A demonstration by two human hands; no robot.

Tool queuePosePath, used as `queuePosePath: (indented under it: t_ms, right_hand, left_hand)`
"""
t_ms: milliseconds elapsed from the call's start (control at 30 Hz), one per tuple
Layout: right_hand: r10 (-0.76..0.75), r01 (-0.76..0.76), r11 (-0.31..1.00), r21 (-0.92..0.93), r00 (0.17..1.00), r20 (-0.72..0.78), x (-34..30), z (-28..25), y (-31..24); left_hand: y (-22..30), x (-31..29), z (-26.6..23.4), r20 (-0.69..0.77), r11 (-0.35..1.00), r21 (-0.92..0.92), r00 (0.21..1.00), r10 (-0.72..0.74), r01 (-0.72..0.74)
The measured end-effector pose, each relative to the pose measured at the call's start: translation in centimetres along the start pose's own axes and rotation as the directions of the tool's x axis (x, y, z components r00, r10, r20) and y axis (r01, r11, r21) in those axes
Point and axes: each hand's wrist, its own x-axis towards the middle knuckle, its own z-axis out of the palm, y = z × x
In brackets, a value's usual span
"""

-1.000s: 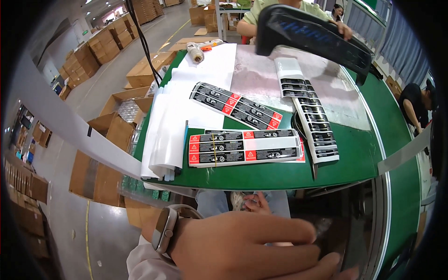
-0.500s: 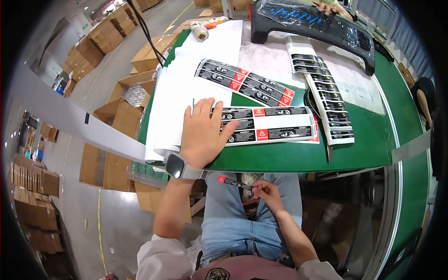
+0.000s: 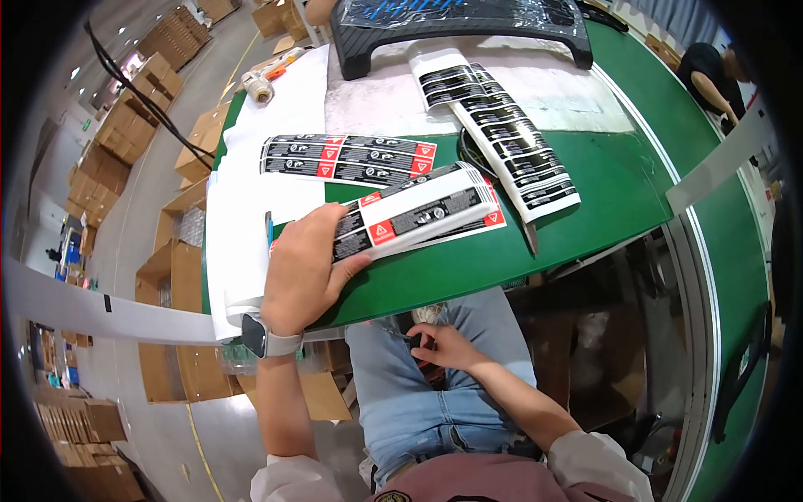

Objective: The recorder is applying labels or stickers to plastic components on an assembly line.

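Observation:
My left hand (image 3: 303, 269), with a watch at the wrist, grips the left end of a black, red and white warning-label sheet (image 3: 422, 207). The sheet bows up off the green table, over another sheet with a red edge. Below the table edge, above my lap, my right hand (image 3: 447, 346) pinches a narrow black label strip (image 3: 413, 340), seen nearly edge-on. Beyond the left hand lies a second label sheet (image 3: 355, 159). A long strip of black labels (image 3: 514, 142) stretches across the table to the right.
A black plastic panel with film on it (image 3: 460, 25) stands at the back. A tape-gun-like tool (image 3: 261, 86) lies far left on white paper (image 3: 288, 109). A pointed blade (image 3: 531, 238) sticks out under the label strip. Cardboard boxes (image 3: 171, 289) stand left; another person (image 3: 711, 79) is far right.
My left hand has gone from lying flat to gripping the label sheet, which now bows and tilts. The label strip in my right hand has turned edge-on. The whole view has shifted.

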Motion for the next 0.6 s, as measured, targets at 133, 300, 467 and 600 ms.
queuePosePath:
  t_ms: [133, 300, 467, 600]
  right_hand:
    - [0.018, -0.016, 0.999, -0.046, 0.999, 0.051, 0.0, 0.0, -0.3]
    - [0.015, -0.009, 0.994, -0.112, 0.998, 0.060, 0.0, 0.6, -0.4]
    - [-0.002, 0.002, 0.984, -0.176, 1.000, 0.000, -1.1, 0.3, -1.2]
    - [-0.223, 0.238, 0.906, -0.351, 0.971, 0.085, -4.4, -0.9, -4.4]
  left_hand:
    - [-0.2, 1.8, -2.1, 0.151, 0.980, -0.129, 0.980, -0.130, 0.150]
    - [-0.4, 1.5, -2.1, 0.135, 0.978, -0.153, 0.983, -0.122, 0.143]
    - [-0.1, 0.4, 0.8, -0.037, 0.986, 0.100, 0.990, 0.135, -0.130]
    - [-0.5, 0.7, 1.0, -0.014, 0.991, 0.022, 0.991, 0.132, -0.132]
